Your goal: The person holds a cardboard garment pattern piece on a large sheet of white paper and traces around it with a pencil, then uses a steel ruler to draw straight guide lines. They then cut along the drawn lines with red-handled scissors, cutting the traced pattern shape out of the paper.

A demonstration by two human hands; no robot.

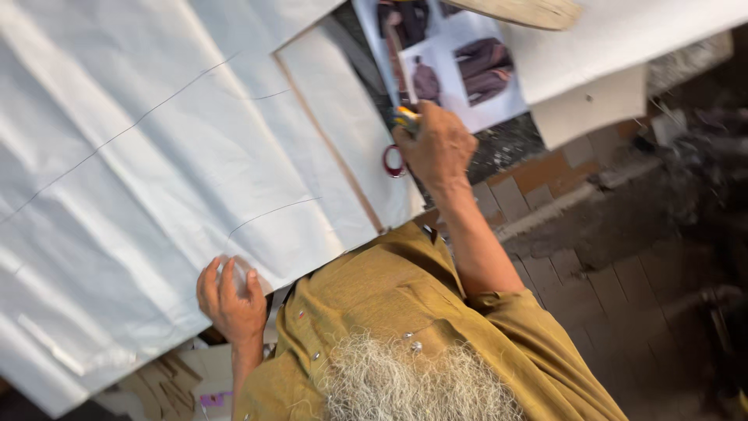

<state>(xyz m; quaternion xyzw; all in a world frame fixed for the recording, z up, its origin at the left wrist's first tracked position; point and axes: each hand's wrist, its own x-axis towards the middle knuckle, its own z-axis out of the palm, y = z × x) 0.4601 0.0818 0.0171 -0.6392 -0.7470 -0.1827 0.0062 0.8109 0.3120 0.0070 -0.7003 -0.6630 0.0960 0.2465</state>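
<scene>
Head view, tilted; the table edge runs diagonally.

Left hand (231,300): at the near edge of the white cloth (140,187), fingers curled over the cloth's hem, knuckles up. It pinches a small fold of the cloth; the grip is closed on the fabric. Wrist bent, forearm comes up from the bottom of the view beside the mustard shirt (405,312).

Right hand (436,148): arm stretched out away from the body, elbow nearly straight, sleeve rolled to the elbow. Back of the hand faces the camera, fingers wrapped around a small yellowish object (406,118) that sticks out past the knuckles; what it is cannot be told. A red scissor loop (392,161) shows just beside the hand, at the cloth's right edge; whether the hand holds it cannot be told.

Cloth: spread flat over most of the table, creased, with thin drawn lines (156,109) across it. A long wooden strip (327,148) lies along its right part.

Beyond the right hand: a printed sheet (475,93) with pictures of garments, lying on the table, partly under white paper (623,39). Brick floor (592,257) to the right.
</scene>
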